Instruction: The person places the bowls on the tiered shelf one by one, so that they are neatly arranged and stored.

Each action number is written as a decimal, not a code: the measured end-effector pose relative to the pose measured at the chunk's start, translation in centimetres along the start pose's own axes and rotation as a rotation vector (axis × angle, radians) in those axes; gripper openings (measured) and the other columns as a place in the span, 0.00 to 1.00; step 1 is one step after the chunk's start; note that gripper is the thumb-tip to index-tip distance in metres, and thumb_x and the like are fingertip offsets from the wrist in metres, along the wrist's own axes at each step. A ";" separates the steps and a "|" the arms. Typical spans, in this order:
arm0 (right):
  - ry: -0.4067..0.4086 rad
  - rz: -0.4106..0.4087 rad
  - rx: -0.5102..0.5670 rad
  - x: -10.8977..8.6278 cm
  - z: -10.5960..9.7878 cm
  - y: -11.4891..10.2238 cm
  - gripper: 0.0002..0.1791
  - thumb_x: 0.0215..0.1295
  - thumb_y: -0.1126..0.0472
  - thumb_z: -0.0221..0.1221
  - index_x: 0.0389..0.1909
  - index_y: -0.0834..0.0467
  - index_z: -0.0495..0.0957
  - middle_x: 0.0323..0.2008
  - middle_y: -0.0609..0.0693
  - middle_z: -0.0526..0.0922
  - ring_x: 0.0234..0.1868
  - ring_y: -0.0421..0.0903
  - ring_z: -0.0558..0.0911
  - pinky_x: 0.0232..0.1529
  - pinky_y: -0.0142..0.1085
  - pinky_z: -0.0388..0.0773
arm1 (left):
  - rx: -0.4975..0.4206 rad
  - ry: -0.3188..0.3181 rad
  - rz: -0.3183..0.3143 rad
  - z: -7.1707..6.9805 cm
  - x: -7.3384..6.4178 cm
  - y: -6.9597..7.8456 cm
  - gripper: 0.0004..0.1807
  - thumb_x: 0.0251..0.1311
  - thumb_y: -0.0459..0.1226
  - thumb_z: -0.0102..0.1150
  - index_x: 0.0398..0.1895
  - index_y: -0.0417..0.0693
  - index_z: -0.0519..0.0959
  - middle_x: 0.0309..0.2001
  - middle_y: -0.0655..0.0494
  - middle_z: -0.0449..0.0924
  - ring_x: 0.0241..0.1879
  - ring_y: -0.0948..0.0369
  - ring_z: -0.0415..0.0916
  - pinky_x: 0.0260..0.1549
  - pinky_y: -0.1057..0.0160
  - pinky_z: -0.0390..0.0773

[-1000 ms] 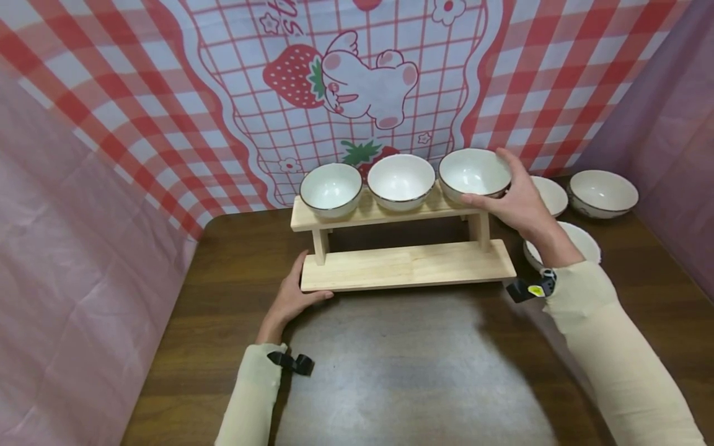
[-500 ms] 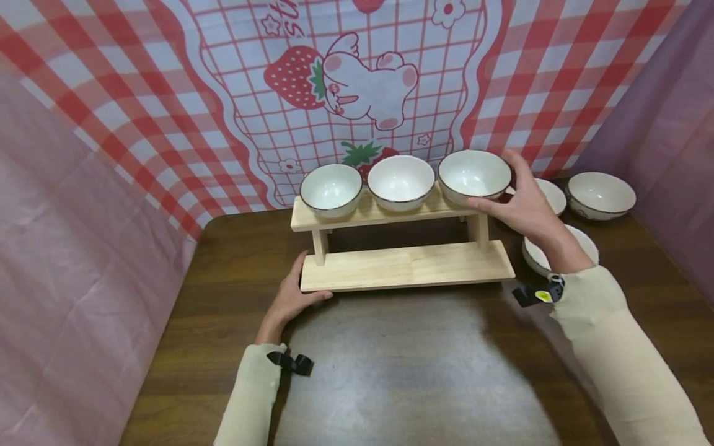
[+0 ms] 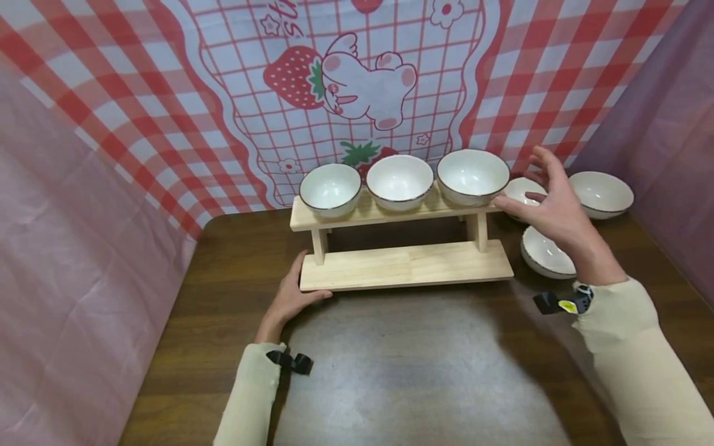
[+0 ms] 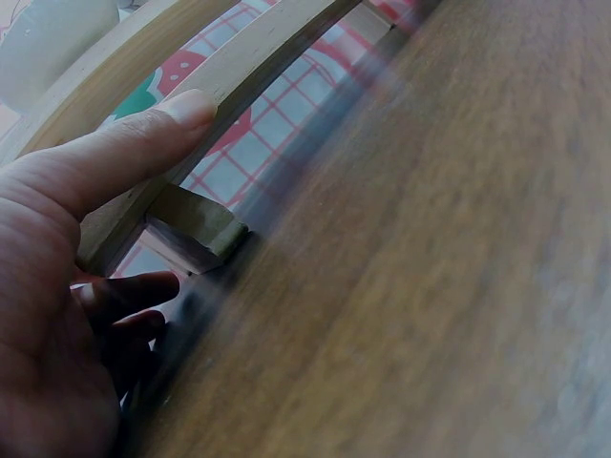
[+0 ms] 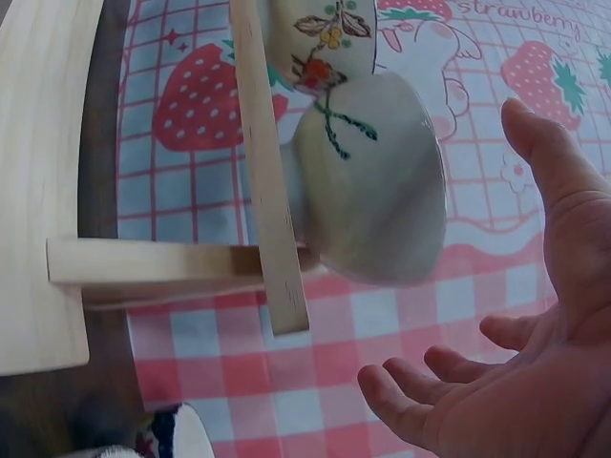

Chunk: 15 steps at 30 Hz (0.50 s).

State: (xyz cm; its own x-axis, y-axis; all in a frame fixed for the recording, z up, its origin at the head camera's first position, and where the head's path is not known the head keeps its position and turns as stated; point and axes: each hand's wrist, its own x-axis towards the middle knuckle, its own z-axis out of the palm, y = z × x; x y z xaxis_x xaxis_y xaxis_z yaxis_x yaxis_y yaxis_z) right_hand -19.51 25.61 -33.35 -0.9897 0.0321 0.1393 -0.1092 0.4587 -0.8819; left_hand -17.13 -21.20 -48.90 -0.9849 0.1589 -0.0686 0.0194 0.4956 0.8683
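Observation:
A two-tier wooden stand holds three white bowls with dark rims on its upper shelf: a left bowl, a middle bowl and a right bowl. My left hand grips the left end of the lower shelf. In the left wrist view its thumb lies along the shelf, the other fingers below. My right hand is just right of the right bowl, apart from it, fingers spread and holding nothing. The right wrist view shows flowers and a green sprig painted on the bowls' outer sides.
Three more bowls stand on the table right of the stand: a back bowl partly behind my right hand, a far-right bowl and a front bowl partly behind my wrist. A red-checked cloth hangs close behind the stand.
My right hand has let go of the right bowl and drawn away to the right. That bowl stays on the upper shelf. The left hand has not moved.

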 end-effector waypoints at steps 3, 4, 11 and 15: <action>0.007 0.010 -0.019 -0.5 -0.5 0.4 0.54 0.63 0.55 0.67 0.80 0.43 0.40 0.82 0.52 0.44 0.80 0.57 0.51 0.76 0.60 0.54 | 0.003 -0.001 -0.003 0.0 0.0 0.0 0.62 0.48 0.44 0.79 0.81 0.53 0.47 0.78 0.46 0.57 0.76 0.46 0.57 0.73 0.40 0.59; 0.011 0.012 -0.026 -0.6 -0.7 0.5 0.54 0.63 0.54 0.67 0.80 0.43 0.40 0.81 0.52 0.44 0.80 0.57 0.51 0.76 0.59 0.54 | 0.003 0.000 -0.005 0.0 -0.1 0.0 0.62 0.48 0.43 0.79 0.81 0.54 0.47 0.78 0.46 0.58 0.76 0.46 0.57 0.73 0.40 0.59; 0.044 0.012 -0.048 -1.5 -2.0 1.7 0.52 0.63 0.57 0.67 0.80 0.45 0.43 0.79 0.56 0.49 0.79 0.54 0.54 0.77 0.50 0.58 | 0.007 0.005 -0.006 0.0 -0.1 0.1 0.62 0.47 0.43 0.79 0.81 0.54 0.47 0.77 0.46 0.58 0.76 0.46 0.58 0.73 0.40 0.59; 0.067 0.037 -0.064 -1.9 -2.6 2.6 0.51 0.64 0.57 0.66 0.80 0.43 0.45 0.79 0.55 0.49 0.78 0.54 0.56 0.77 0.44 0.60 | 0.008 0.007 -0.005 0.0 -0.1 0.2 0.62 0.47 0.43 0.80 0.81 0.54 0.47 0.77 0.46 0.59 0.76 0.46 0.58 0.73 0.40 0.59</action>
State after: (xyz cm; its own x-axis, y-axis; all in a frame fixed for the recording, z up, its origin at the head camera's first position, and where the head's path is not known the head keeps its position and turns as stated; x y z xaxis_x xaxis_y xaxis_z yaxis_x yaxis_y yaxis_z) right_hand -17.64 29.05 -34.70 -0.9844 0.1084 0.1389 -0.0645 0.5115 -0.8568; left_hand -17.03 -21.12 -48.76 -0.9862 0.1504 -0.0692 0.0161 0.5031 0.8641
